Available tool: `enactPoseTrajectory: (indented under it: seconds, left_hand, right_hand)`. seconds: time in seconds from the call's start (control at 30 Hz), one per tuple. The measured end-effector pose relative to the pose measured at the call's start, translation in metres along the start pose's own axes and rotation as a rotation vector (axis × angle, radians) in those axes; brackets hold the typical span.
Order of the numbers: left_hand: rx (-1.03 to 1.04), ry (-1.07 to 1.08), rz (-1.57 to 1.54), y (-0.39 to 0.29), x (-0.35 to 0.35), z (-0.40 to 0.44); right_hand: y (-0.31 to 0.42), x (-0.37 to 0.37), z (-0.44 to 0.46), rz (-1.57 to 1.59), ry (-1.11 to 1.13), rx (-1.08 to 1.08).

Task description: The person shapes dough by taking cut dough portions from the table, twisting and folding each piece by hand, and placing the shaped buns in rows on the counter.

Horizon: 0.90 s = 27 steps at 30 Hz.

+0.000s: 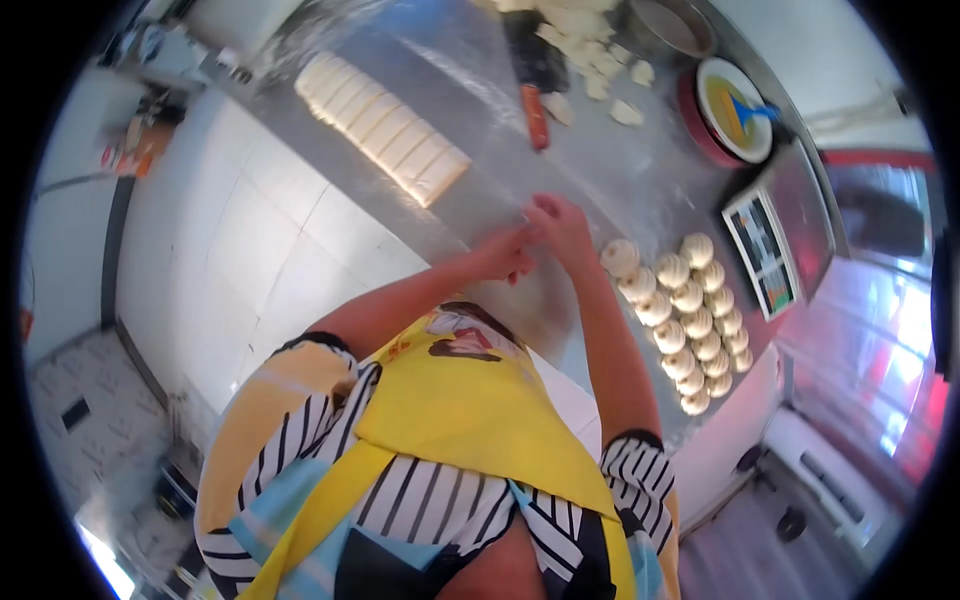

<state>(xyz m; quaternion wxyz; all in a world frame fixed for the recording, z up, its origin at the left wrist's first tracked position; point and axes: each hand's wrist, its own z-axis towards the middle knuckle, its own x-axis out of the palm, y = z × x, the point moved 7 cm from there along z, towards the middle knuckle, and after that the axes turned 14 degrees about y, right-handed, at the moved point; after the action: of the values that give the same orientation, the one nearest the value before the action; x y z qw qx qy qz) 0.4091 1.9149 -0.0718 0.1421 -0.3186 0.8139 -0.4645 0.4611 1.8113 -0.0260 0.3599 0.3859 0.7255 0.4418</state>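
Observation:
Over the near edge of the metal table, my left hand (503, 254) and my right hand (562, 232) meet with fingers curled in. Anything between them is too small or hidden to make out. To their upper left lies a long slab of dough (380, 125), cut across into several strips. Rows of round, spiral-ridged dough rolls (697, 322) sit just right of my right hand. Beyond the hands rests a cleaver (535, 118), its red handle pointing toward me.
Loose dough pieces (595, 65) lie at the back of the metal table (440, 60). On the right are a metal pan (672, 25), a bowl of yellow liquid (715, 80) with a blue-handled brush (752, 110), and a digital scale (760, 250). White floor tiles (260, 230) show on the left.

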Motion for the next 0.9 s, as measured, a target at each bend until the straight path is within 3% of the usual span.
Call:
enactPoseTrajectory:
  seconds: [0.03,0.1,0.2,0.27,0.3,0.4,0.47,0.5,0.6,0.67,0.7,0.8,0.83,0.9]
  left_hand:
    - [-0.013,0.015,-0.104,0.016,-0.008,-0.016]
    - [-0.009,-0.023,-0.338,0.041,-0.021,-0.032]
    - [0.048,-0.143,-0.680,0.061,-0.038,-0.049]
    - [0.106,-0.185,-0.849,0.061,-0.044,-0.051]
    - [0.235,-0.160,-0.934,0.054,-0.046,-0.046]
    - [0.573,-0.066,-1.190,0.030,-0.056,-0.039]
    - [0.723,0.002,-1.385,0.013,-0.065,-0.043]
    - [0.712,0.015,-1.381,0.000,-0.062,-0.044]
    - [0.631,0.054,-1.285,-0.036,-0.049,-0.045]
    - [0.547,0.052,-1.122,-0.046,-0.038,-0.039]
    - [0.541,0.114,-1.006,-0.050,-0.033,-0.038]
    - [0.489,0.350,-0.798,-0.057,-0.016,-0.047]
    - [0.447,0.467,-0.817,-0.063,-0.008,-0.053]
    - [0.400,0.656,-0.820,-0.069,0.010,-0.058]
  right_hand:
    - [0.006,0.021,0.040,-0.142,0.112,0.004]
    - [0.037,0.056,0.095,-0.606,0.026,-0.243]
    - [0.027,0.097,0.156,-0.864,0.073,0.076]
    - [0.028,0.110,0.153,-0.671,0.199,0.120]
    - [0.034,0.111,0.144,-0.577,0.255,0.147]
    - [0.052,0.096,0.105,-0.185,0.203,0.167]
    - [0.031,0.077,0.074,0.237,0.045,0.070]
    - [0.020,0.067,0.055,0.450,-0.038,0.019]
    - [0.022,0.054,-0.004,0.424,-0.080,-0.005]
    - [0.023,0.036,-0.032,0.176,0.128,0.101]
    - [0.022,0.025,-0.044,0.056,0.233,0.159]
    - [0.034,-0.029,-0.062,0.251,0.071,0.115]
    - [0.042,-0.025,-0.065,0.503,0.190,0.094]
    - [0.058,-0.015,-0.068,0.452,0.403,0.043]
